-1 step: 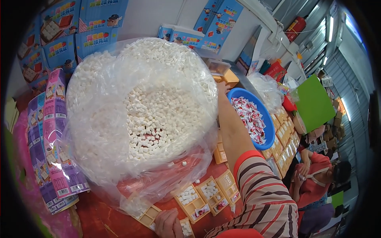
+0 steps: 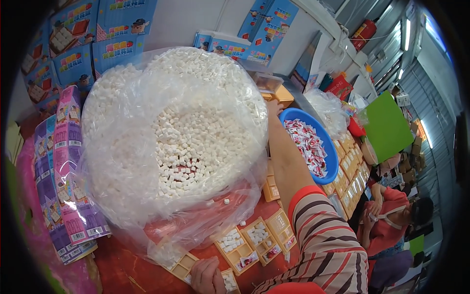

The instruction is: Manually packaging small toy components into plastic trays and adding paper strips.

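My left hand [image 2: 208,276] is low in the view with its fingers curled together; what they may hold is hidden. It lies between a yellow compartment tray [image 2: 182,267] and another tray with white marshmallows [image 2: 230,281]. My right arm stretches far forward, and my right hand [image 2: 275,107] has its fingers bent against a stack of yellow plastic trays [image 2: 284,97]. Just right of that hand is a blue basin [image 2: 334,165] full of small red-and-white sachets [image 2: 307,147]. A big clear bag [image 2: 122,142] of marshmallows [image 2: 196,132] fills the middle.
Near my right sleeve lie trays [image 2: 243,252] with marshmallows and sachets. Printed packaging film [image 2: 73,166] is at left; blue printed boxes [image 2: 117,54] line the wall. More filled trays [image 2: 353,183] cover the table at right, where another person [image 2: 389,213] stands.
The view has shifted very slightly. Both hands stay in nearly the same places, the right one still at the tray stack.
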A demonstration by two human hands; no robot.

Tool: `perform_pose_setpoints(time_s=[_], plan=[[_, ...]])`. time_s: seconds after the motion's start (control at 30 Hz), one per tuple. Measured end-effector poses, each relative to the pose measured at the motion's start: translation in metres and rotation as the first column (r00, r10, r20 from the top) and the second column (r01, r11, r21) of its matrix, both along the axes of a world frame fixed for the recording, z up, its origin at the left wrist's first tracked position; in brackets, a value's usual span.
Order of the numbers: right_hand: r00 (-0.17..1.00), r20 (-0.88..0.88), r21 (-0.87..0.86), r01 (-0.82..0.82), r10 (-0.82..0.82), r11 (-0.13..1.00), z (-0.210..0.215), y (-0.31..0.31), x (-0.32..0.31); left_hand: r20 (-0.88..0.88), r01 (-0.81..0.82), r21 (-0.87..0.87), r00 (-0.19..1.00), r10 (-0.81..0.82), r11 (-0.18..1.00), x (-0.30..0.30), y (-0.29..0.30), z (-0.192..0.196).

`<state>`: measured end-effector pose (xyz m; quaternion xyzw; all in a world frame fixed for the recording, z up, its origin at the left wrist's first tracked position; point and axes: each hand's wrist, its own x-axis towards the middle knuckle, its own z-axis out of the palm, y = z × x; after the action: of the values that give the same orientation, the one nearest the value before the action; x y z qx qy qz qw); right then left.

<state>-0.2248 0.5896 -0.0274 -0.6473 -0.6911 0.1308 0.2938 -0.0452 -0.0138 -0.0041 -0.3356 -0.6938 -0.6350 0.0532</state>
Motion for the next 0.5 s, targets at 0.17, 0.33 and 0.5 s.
perform_pose_setpoints(time_s=[0.17,0.33,0.5], plan=[[0.97,0.008,0.139,-0.241,0.242,0.96,0.016,-0.051,-0.019,-0.079,-0.039,-0.03,0.996,0.037,0.999,0.005,-0.004,0.002],[0.845,-0.173,0.224,-0.466,0.505,0.856,0.023,-0.054,-0.006,-0.085,0.075,-0.011,0.994,-0.075,0.997,0.017,0.011,-0.022],[0.856,-0.177,0.077,-0.48,0.486,0.874,0.047,-0.167,-0.008,-0.095,0.01,-0.096,0.995,-0.019,0.995,0.019,0.004,-0.021]])
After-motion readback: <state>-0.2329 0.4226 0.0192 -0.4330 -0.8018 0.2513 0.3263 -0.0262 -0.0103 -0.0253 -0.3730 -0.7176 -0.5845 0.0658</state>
